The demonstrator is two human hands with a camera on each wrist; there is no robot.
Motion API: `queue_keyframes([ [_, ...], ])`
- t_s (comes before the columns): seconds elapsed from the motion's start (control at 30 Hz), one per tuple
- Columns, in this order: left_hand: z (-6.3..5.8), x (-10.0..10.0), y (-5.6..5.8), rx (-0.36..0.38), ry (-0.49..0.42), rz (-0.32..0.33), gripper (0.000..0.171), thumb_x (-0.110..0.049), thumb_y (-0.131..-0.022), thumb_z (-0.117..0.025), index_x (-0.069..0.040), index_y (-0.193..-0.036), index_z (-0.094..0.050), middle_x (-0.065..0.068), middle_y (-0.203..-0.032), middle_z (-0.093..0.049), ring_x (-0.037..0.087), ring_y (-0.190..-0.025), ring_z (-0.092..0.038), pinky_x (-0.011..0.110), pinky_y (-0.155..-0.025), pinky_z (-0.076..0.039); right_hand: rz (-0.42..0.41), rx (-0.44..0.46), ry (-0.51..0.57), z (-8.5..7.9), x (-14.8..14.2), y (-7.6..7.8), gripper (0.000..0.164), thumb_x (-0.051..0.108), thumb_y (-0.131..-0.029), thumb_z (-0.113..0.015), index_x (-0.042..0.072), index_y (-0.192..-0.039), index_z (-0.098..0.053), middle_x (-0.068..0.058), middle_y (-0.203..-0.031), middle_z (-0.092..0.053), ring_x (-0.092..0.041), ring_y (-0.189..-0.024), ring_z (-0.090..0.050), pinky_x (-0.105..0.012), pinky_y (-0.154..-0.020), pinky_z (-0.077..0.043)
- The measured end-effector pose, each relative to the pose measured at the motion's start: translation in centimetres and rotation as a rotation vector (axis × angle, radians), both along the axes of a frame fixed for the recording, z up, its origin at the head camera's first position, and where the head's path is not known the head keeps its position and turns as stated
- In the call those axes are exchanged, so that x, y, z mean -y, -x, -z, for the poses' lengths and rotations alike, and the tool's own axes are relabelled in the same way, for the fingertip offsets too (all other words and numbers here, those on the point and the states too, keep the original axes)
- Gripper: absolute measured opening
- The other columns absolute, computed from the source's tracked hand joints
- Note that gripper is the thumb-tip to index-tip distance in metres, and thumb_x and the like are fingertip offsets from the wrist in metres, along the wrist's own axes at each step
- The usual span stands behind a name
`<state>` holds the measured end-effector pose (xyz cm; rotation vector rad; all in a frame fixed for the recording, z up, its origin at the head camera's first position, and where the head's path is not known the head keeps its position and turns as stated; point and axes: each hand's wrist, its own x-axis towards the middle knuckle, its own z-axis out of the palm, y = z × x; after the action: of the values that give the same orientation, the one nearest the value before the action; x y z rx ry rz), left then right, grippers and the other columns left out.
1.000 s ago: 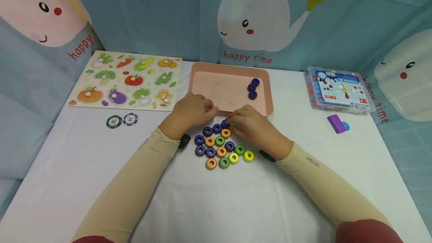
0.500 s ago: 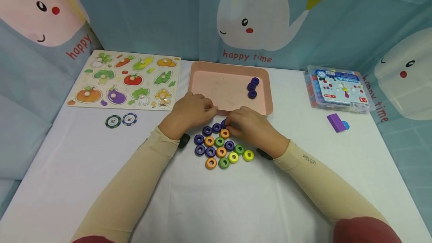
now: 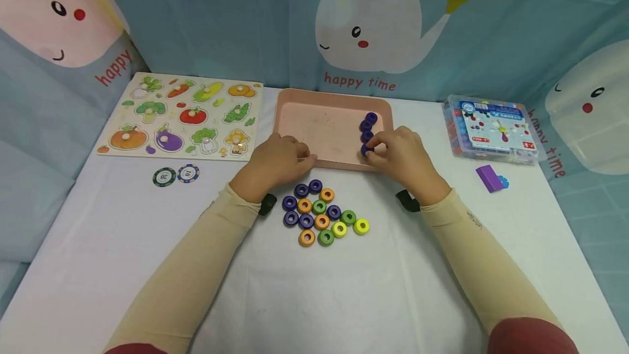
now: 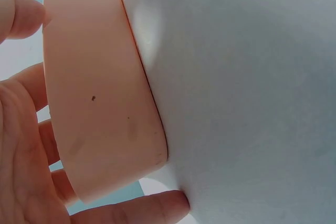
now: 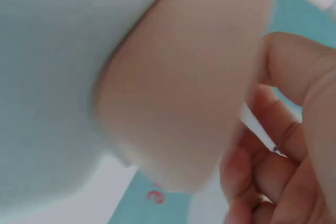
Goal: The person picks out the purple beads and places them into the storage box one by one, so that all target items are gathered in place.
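Observation:
My right hand point(image 3: 405, 157) reaches over the near right part of the pink tray point(image 3: 319, 130), its thumb and forefinger pinching a dark purple ring point(image 3: 365, 149). That ring is at the near end of a row of purple rings point(image 3: 366, 125) along the tray's right side. At the tray's near left corner, my left hand point(image 3: 275, 163) holds the rim. In the left wrist view, several fingers point(image 4: 34, 85) pass behind the tray wall point(image 4: 100, 77) and the thumb meets its edge. The right wrist view is blurred; the tray wall point(image 5: 178, 87) hides the pinched ring there.
In front of the tray lies a cluster of purple, orange, green and yellow rings point(image 3: 319, 206). A vegetable puzzle board point(image 3: 182, 116) and two poker chips point(image 3: 164, 177) are on the left. To the right are a clear plastic box point(image 3: 496, 130) and a purple block point(image 3: 489, 179).
My right hand has taken a purple ring from the top of the cluster and carried it up and right into the tray. The left hand stays at the tray corner.

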<state>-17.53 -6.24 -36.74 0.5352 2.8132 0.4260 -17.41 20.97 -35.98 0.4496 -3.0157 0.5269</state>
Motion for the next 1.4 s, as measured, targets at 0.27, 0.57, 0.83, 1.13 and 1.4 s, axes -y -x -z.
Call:
queue_keyframes([
  [0.27,0.0,0.0,0.0,0.0,0.003,-0.001,0.05,-0.05,-0.099,-0.044,-0.02,-0.128,-0.069,0.007,-0.133,-0.064,0.028,-0.109,-0.052,0.045,-0.095,-0.047,0.088,0.033,-0.018,1.4,-0.7,2.9,0.017,0.028,-0.086,-0.074,0.016,-0.098,-0.073,-0.005,-0.089,-0.07,-0.029,-0.091,-0.05,-0.051,-0.085,-0.03],
  [0.57,0.3,-0.3,0.0,0.013,0.013,-0.005,0.051,-0.052,-0.098,-0.043,-0.02,-0.129,-0.068,0.006,-0.134,-0.063,0.028,-0.108,-0.052,0.045,-0.096,-0.047,0.111,0.047,0.046,1.7,-0.9,3.0,0.019,0.03,-0.092,-0.07,0.017,-0.105,-0.069,-0.008,-0.093,-0.067,-0.028,-0.093,-0.051,-0.05,-0.087,-0.03],
  [0.83,0.2,-0.2,0.2,0.006,0.004,-0.002,0.05,-0.051,-0.097,-0.043,-0.02,-0.127,-0.069,0.008,-0.132,-0.063,0.03,-0.109,-0.052,0.047,-0.097,-0.047,-0.231,0.065,0.203,0.0,1.2,-4.4,0.014,0.028,-0.089,-0.076,0.021,-0.1,-0.072,0.007,-0.104,-0.071,-0.017,-0.099,-0.06,-0.044,-0.092,-0.043],
  [1.13,0.2,-0.2,0.3,0.015,0.011,-0.02,0.051,-0.052,-0.098,-0.042,-0.021,-0.128,-0.069,0.006,-0.134,-0.062,0.03,-0.111,-0.051,0.047,-0.096,-0.047,-0.374,0.183,0.078,1.6,3.9,-7.8,0.007,0.031,-0.086,-0.079,0.031,-0.089,-0.073,0.018,-0.099,-0.07,-0.009,-0.099,-0.053,-0.039,-0.089,-0.039],
  [1.4,0.2,-0.2,0.2,0.012,0.017,-0.014,0.05,-0.052,-0.098,-0.042,-0.021,-0.128,-0.069,0.006,-0.134,-0.063,0.03,-0.112,-0.052,0.047,-0.098,-0.046,-0.376,0.166,0.092,1.2,4.2,-7.6,0.007,0.03,-0.083,-0.08,0.026,-0.085,-0.074,0.014,-0.093,-0.072,-0.011,-0.094,-0.057,-0.034,-0.086,-0.045],
])
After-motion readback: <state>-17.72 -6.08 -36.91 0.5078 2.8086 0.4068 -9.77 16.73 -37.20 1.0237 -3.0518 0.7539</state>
